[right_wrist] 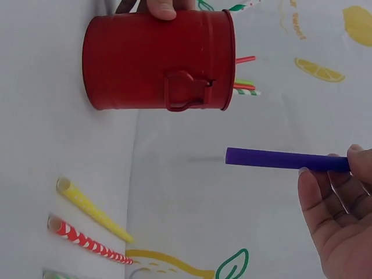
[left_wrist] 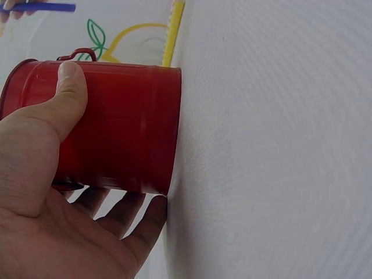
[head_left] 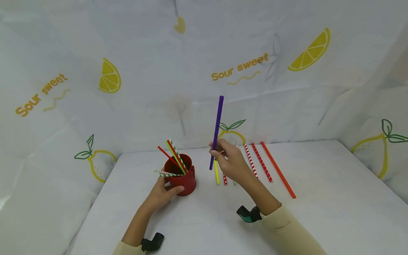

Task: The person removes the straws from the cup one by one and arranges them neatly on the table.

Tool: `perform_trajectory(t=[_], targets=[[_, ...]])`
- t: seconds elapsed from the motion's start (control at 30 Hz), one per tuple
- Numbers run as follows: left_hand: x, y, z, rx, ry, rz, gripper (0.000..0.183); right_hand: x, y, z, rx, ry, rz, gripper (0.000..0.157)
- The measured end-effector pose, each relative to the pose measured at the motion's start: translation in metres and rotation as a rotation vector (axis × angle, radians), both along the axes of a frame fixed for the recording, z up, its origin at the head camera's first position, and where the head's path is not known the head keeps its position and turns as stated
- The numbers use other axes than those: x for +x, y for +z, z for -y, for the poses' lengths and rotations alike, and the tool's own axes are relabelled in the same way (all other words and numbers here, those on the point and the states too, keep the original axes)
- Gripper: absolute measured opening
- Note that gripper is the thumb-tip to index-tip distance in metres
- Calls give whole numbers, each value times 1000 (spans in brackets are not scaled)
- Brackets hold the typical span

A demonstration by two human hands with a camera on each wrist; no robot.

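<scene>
a white, lemon-printed backdrop [head_left: 159,106] hangs behind a white desk [head_left: 204,223]. the purple straw [head_left: 217,124] is in the air to the right of the red bucket [head_left: 187,185], apart from it, nearly upright with its top leaning away and its lower end at roughly rim height. the right hand [head_left: 231,161] pinches it toward that lower end, fingers and thumb clamped on the straw. the left hand [head_left: 163,194] is at the bucket's left side, thumb and fingers clamped round its wall as it stands on the desk. in the bucket, a bunch of plain and patterned straws [head_left: 174,152] leans out over the rim. on the desk to the bucket's right lie a yellow straw [head_left: 217,173] and others, out to an orange straw [head_left: 278,170], farthest from it; the right arm partly covers this row. the step in hand looks like bringing the purple straw to the bucket while the left hand steadies it. the next move seems to call for lifting the lower end clear of the rim, shifting left over the opening, then lowering it beside the bunch.
</scene>
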State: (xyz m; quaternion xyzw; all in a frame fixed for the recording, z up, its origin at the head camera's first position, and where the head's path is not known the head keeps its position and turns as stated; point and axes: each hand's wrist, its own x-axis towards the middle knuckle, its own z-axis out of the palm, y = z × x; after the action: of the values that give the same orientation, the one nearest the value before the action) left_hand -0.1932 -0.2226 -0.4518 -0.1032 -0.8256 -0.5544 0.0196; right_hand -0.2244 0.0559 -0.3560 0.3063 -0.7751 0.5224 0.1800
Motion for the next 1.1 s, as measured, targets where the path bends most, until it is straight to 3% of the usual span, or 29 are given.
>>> perform_trajectory(t=[0.2, 0.6, 0.87, 1.1], targets=[[1, 0, -4, 4, 20, 5, 88, 1, -7, -24, 42, -90, 13, 23], [-1, -1, 1, -17, -8, -11, 89, 1, -20, -98, 234, -266, 24, 33], [1, -1, 2, -20, -3, 2, 89, 3, -23, -134, 317, -362, 128, 35], [4, 7, 0, -11, -3, 10, 88, -4, -26, -162, 402, -419, 203, 40]])
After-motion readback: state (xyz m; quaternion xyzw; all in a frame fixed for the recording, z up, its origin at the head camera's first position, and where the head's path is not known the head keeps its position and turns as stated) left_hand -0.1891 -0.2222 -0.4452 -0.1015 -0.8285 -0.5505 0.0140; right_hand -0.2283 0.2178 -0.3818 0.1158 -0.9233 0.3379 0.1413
